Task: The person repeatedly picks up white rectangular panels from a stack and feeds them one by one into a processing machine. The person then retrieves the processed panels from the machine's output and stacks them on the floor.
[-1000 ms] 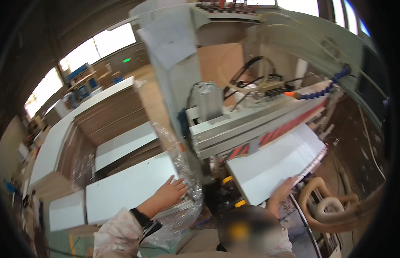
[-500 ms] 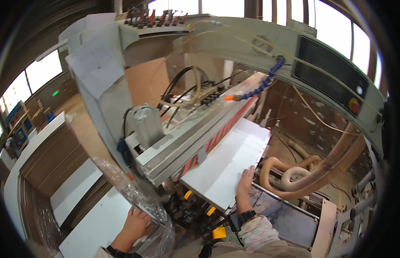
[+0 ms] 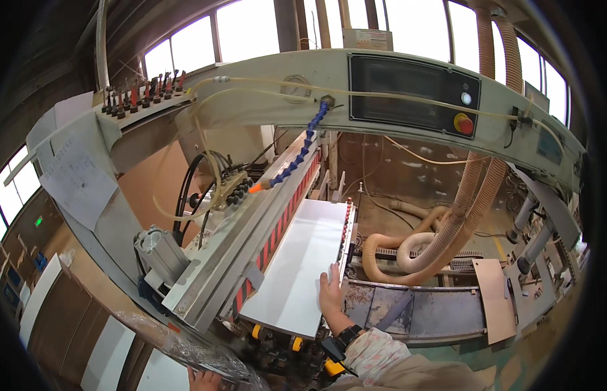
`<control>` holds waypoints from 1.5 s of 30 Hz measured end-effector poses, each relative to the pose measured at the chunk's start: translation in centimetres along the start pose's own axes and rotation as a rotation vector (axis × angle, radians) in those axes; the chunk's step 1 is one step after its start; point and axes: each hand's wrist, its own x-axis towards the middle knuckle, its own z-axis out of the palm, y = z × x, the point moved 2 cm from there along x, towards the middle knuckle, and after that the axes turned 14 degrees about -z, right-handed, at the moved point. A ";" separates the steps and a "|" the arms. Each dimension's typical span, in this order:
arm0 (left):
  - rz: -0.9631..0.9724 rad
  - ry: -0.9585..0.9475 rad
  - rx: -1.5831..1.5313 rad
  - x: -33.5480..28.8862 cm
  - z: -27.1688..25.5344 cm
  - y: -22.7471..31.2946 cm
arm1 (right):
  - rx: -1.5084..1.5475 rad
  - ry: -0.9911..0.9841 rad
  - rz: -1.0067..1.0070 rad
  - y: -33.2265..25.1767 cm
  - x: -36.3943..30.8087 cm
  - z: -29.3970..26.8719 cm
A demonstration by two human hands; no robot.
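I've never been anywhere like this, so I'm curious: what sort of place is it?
Probably a woodworking or panel-furniture workshop: a white board lies in a large machine, ribbed beige hoses look like dust extraction, and more boards show at lower left.

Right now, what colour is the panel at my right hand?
Panel looks white, best in head view.

The long flat board (image 3: 297, 267) is white. Red and black stripes (image 3: 278, 232) line the grey metal bar (image 3: 245, 251). The bendy blue hose (image 3: 309, 135) has an orange tip (image 3: 256, 188). The round red button (image 3: 466, 125) has a yellow ring (image 3: 457, 122). The pale cloth sleeve (image 3: 376, 355) has pink marks.
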 end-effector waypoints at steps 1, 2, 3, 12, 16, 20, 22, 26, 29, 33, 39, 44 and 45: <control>0.001 -0.013 0.013 0.1 -0.1 0.1 | -0.007 0.002 -0.004 0.1 0.0 0.1; -0.001 -0.028 0.028 -0.1 -0.2 0.1 | -0.012 0.001 -0.007 0.0 0.0 0.1; -0.003 -0.042 0.043 -0.2 -0.2 0.2 | -0.018 0.002 -0.006 0.1 -0.1 0.0; 0.030 0.001 -0.054 -0.9 -2.3 2.4 | -0.069 0.041 -0.071 0.3 -0.2 0.2; 0.069 0.038 -0.045 -1.3 -1.6 2.9 | -0.099 -0.026 -0.068 0.3 -0.5 0.3; 0.133 0.104 0.016 -0.9 -0.6 2.8 | 0.205 -0.114 0.012 1.5 0.8 -2.6; 0.048 0.102 0.004 -1.4 -0.9 3.4 | 0.344 -0.193 0.098 1.3 1.9 -5.8; -0.027 0.015 -0.118 -0.9 -3.8 7.9 | 0.371 -0.164 0.282 7.0 3.6 -12.2; -0.162 -0.079 -0.212 1.6 -5.5 13.9 | 0.493 -0.091 0.526 12.6 3.0 -15.5; -0.117 -0.169 -0.232 8.7 -9.2 24.6 | 0.620 -0.088 0.772 14.2 1.7 -17.9; 0.258 -0.018 -0.206 23.8 -4.3 35.0 | 0.712 -0.440 0.865 15.7 -0.1 -18.9; 0.226 0.123 -0.075 28.8 1.0 37.2 | 0.704 -0.500 0.901 18.8 -1.7 -23.0; 0.231 0.185 -0.147 28.8 1.6 37.5 | 0.684 -0.469 0.926 19.9 -2.2 -24.2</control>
